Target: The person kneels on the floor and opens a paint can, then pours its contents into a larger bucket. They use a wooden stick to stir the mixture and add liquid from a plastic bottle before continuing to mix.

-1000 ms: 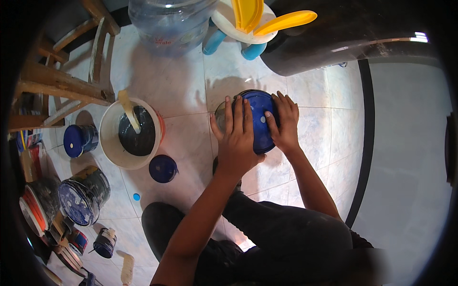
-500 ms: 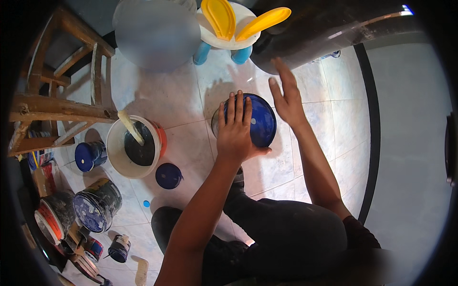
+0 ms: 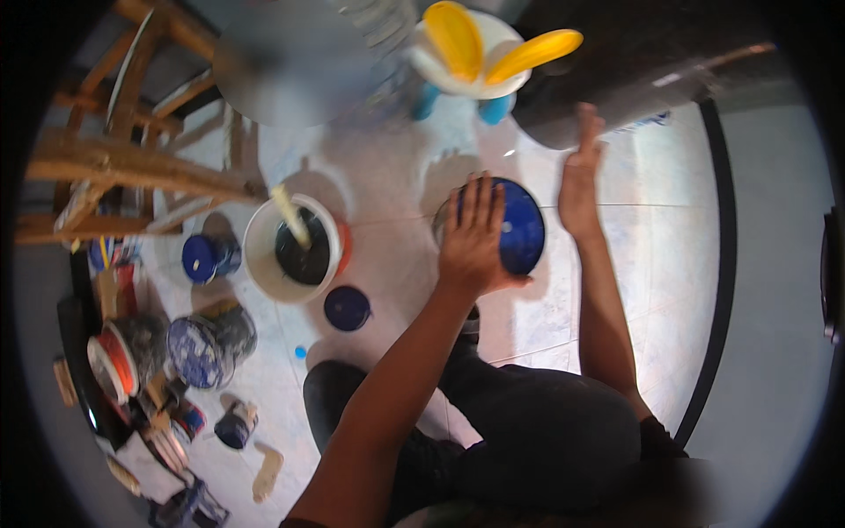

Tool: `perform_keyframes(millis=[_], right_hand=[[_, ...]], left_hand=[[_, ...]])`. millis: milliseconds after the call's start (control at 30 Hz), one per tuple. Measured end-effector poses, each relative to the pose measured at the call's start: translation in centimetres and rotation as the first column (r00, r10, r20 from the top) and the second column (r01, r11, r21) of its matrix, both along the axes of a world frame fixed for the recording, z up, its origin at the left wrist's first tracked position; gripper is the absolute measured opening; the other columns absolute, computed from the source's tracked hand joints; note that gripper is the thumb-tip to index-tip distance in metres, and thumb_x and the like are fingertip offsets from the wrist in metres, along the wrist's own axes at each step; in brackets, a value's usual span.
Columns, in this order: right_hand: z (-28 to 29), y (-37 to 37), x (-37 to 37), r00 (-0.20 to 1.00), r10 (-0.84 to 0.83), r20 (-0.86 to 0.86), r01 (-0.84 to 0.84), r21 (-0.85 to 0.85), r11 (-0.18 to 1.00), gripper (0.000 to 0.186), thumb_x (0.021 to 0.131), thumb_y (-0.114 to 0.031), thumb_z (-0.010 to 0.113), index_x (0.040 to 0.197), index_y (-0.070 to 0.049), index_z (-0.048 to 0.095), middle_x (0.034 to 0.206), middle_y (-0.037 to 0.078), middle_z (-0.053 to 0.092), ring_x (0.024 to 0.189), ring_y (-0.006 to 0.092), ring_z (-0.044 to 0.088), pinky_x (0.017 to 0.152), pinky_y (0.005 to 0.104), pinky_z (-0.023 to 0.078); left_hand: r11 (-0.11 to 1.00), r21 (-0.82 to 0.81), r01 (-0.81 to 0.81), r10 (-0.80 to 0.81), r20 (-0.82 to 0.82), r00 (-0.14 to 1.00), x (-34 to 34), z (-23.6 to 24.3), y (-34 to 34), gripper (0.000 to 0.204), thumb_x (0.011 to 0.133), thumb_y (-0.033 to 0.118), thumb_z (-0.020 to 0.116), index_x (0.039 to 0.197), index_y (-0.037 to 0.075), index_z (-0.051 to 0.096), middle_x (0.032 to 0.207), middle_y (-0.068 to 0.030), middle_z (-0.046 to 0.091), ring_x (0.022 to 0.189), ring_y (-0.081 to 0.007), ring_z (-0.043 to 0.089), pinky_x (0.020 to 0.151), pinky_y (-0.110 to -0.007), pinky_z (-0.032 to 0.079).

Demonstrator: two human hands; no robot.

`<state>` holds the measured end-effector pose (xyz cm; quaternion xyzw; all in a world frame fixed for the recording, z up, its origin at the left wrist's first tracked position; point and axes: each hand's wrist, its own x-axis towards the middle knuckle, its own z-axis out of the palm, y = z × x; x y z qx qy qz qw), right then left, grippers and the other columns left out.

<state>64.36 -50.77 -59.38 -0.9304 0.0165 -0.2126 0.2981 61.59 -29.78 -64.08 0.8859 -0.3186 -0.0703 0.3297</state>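
Note:
My left hand (image 3: 472, 245) lies on the round blue lid (image 3: 523, 238) of a container, fingers stretched over it and thumb out at the near edge. My right hand (image 3: 582, 176) is raised to the right of the lid, flat with fingers extended, holding nothing and slightly smeared by motion. Left of them a white bucket (image 3: 262, 273) holds dark liquid with a pale stick (image 3: 293, 216). A loose dark blue lid (image 3: 348, 308) lies on the tiled floor (image 3: 638, 273) just below that bucket.
A wooden frame (image 3: 132, 158) stands at left, above several paint cans and buckets (image 3: 202, 352). A white stool (image 3: 502, 31) with yellow pieces is at top, beside a dark glossy object (image 3: 634, 53). A grey surface (image 3: 775, 264) runs along the right. My bent leg (image 3: 546, 431) is below.
My right hand has lifted off the lid and moved up and right. My left hand stays on the lid. The whole scene has shifted in view with head movement.

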Motion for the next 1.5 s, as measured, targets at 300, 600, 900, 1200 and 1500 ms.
perform_keyframes(millis=[300, 600, 900, 1200, 1500], right_hand=[[-6.8, 1.7, -3.7, 0.969, -0.089, -0.231, 0.076, -0.063, 0.995, 0.077, 0.112, -0.041, 0.038, 0.169, 0.005, 0.013, 0.176, 0.027, 0.016, 0.165, 0.0453, 0.008, 0.13, 0.0636, 0.001], [2.8, 4.2, 4.4, 0.951, 0.198, -0.237, -0.167, 0.146, 0.975, 0.062, 0.119, -0.04, 0.024, 0.163, 0.002, 0.035, 0.168, 0.025, 0.039, 0.159, 0.0392, 0.031, 0.13, 0.0458, 0.022], [-11.3, 0.7, 6.4, 0.771, 0.264, -0.579, -0.056, 0.351, 0.935, 0.064, 0.117, -0.043, 0.032, 0.158, 0.005, 0.043, 0.156, 0.026, 0.054, 0.145, 0.037, 0.052, 0.125, 0.0431, 0.036], [-0.2, -0.8, 2.7, 0.916, -0.029, -0.4, 0.1, 0.159, 0.982, 0.05, 0.109, -0.049, 0.057, 0.111, -0.002, 0.073, 0.093, 0.022, 0.075, 0.092, 0.0336, 0.073, 0.085, 0.0431, 0.055], [-8.1, -1.3, -4.0, 0.957, -0.097, -0.275, 0.195, 0.358, 0.913, 0.037, 0.101, -0.033, 0.076, 0.084, -0.001, 0.068, 0.07, 0.011, 0.063, 0.067, 0.0172, 0.06, 0.064, 0.0354, 0.049]], left_hand=[[0.997, 0.056, 0.051, -0.052, 0.034, 0.998, 0.2, 1.3, 0.1, 0.154, 0.051, 0.079, 0.088, 0.165, -0.005, 0.028, 0.174, -0.0272, 0.021, 0.164, -0.0421, 0.012, 0.133, -0.056, 0.005], [1.0, -0.016, -0.026, 0.027, 0.042, 0.999, -2.0, 1.2, 3.0, 0.16, 0.05, 0.079, 0.088, 0.163, -0.013, 0.02, 0.173, -0.0321, 0.019, 0.165, -0.0414, 0.013, 0.135, -0.049, 0.006], [0.941, -0.301, -0.151, 0.153, -0.018, 0.988, -1.9, -2.0, -1.4, 0.164, 0.042, 0.069, 0.098, 0.162, -0.014, 0.023, 0.171, -0.0328, 0.022, 0.163, -0.0453, 0.018, 0.134, -0.052, 0.014], [0.986, 0.131, -0.104, 0.112, -0.049, 0.993, -0.4, 1.8, -1.5, 0.163, 0.047, 0.069, 0.097, 0.163, -0.012, 0.016, 0.169, -0.0308, 0.027, 0.161, -0.0416, 0.023, 0.132, -0.052, 0.017], [0.942, 0.318, -0.109, 0.084, 0.092, 0.992, -1.5, 1.2, -3.7, 0.164, 0.049, 0.085, 0.089, 0.163, -0.011, 0.019, 0.169, -0.032, 0.026, 0.16, -0.0462, 0.022, 0.128, -0.06, 0.02]])
